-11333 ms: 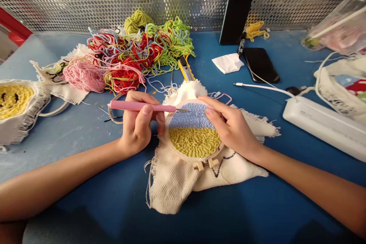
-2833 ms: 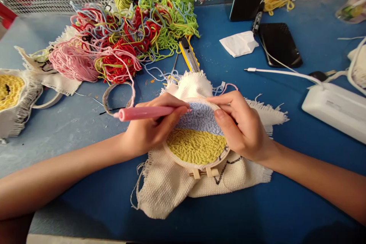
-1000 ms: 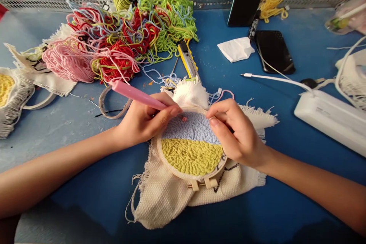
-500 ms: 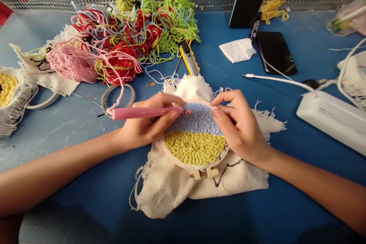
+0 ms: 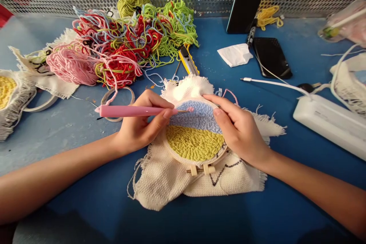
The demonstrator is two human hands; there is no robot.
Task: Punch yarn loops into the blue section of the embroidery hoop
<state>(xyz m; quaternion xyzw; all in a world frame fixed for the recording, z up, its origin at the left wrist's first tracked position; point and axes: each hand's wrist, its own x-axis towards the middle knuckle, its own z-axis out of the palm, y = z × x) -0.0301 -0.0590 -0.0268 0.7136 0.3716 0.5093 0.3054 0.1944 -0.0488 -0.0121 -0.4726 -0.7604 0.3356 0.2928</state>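
Note:
My left hand (image 5: 145, 122) is closed round a pink punch needle (image 5: 128, 111), held nearly level. Its thin metal tip lies over the blue upper half of the looped yarn work, beside a small pink tuft (image 5: 190, 109). Pink yarn runs from the tool's back end up to the pile. My right hand (image 5: 238, 127) grips the right rim of the wooden embroidery hoop (image 5: 178, 159), thumb on top at the edge. Inside the hoop, the lower half is filled with olive-yellow loops (image 5: 194, 143). Cream fringed cloth (image 5: 162, 183) spreads out around it, with a dark zigzag line drawn on it.
Behind the hoop lie a tangled yarn pile (image 5: 122, 42) and a yellow box cutter (image 5: 188, 61). A black phone (image 5: 271, 57), white paper (image 5: 235, 55) and a white power strip (image 5: 328, 122) with a cable are on the right. Another hoop piece (image 5: 7, 91) sits far left.
The punch needle has drawn back leftward, and its metal tip now shows. My right fingers have flattened along the hoop's rim. The view has shifted slightly.

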